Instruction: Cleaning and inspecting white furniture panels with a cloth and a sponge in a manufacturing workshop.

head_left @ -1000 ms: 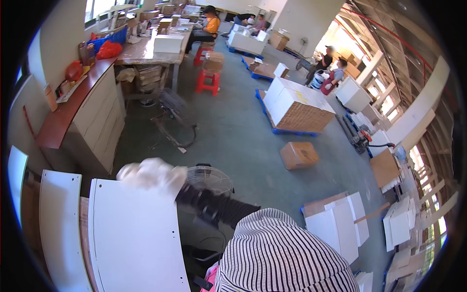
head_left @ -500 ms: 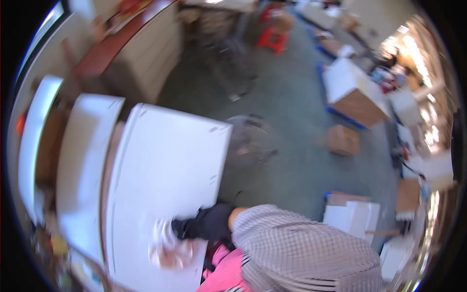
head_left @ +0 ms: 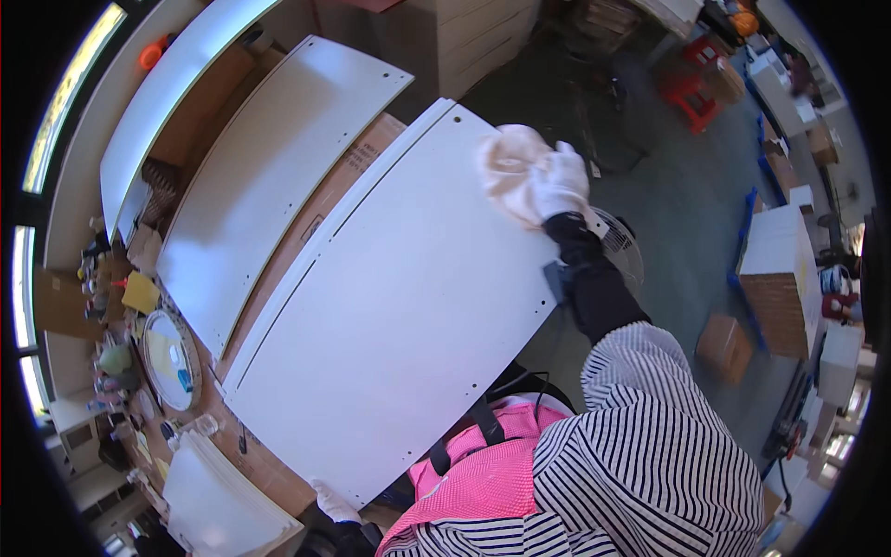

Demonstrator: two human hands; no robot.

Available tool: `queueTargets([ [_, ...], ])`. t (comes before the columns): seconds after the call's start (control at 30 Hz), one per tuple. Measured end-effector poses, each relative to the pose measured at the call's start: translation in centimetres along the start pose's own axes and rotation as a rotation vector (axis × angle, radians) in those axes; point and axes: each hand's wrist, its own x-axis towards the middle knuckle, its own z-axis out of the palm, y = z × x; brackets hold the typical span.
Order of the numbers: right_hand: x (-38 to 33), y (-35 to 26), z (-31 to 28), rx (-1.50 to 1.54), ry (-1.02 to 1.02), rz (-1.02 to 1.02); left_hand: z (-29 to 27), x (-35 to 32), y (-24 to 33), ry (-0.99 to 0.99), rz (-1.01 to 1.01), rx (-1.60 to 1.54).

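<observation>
A long white panel (head_left: 390, 297) with small holes along its edges lies flat before me. Out at its far right corner, my right hand (head_left: 562, 178) in a white glove is closed on a crumpled cream cloth (head_left: 516, 172), pressing it to the surface. Part of the cloth hangs by the panel's edge. My left hand (head_left: 334, 503), also gloved in white, rests against the near left corner of the panel with its fingers stretched out.
A second white panel (head_left: 278, 186) lies to the left on brown cardboard (head_left: 357, 158). Nearer stand a round tray (head_left: 172, 360) and more white panels (head_left: 218, 501). A fan (head_left: 620, 246) is right of the table; a cardboard box (head_left: 724, 348) and red stool (head_left: 691, 102) stand on the floor.
My view has turned and steadied. The right hand and cloth have moved from the panel's near end to its far right corner. My left hand now shows at the near left corner.
</observation>
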Motion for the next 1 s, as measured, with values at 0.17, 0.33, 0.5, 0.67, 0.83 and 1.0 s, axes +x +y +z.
queueTargets([
  [0.17, -3.8, 7.1, -6.8, 0.165, 0.13, 0.084, 12.1, -3.4, 3.8, 0.208, 0.09, 0.47],
  [0.33, -7.2, -9.8, -9.9, 1.215, -0.639, 0.161, 7.7, -3.2, 2.9, 0.204, 0.136, 0.473],
  [0.5, -13.9, -23.8, -8.5, 0.686, -0.958, -1.114, 7.4, -2.7, 2.4, 0.211, 0.057, 0.426],
  [0.67, -11.6, -30.9, -2.5, 0.695, -0.961, -1.153, 8.5, -2.9, 2.2, 0.261, 0.104, 0.523],
  [0.83, 3.9, -26.8, 1.6, 0.051, -0.874, -0.486, 7.6, -3.6, 2.6, 0.27, 0.038, 0.492],
  [1.0, 9.2, -10.7, 7.9, -0.126, -0.464, -0.087, 7.3, -2.5, 2.3, 0.238, 0.023, 0.459],
])
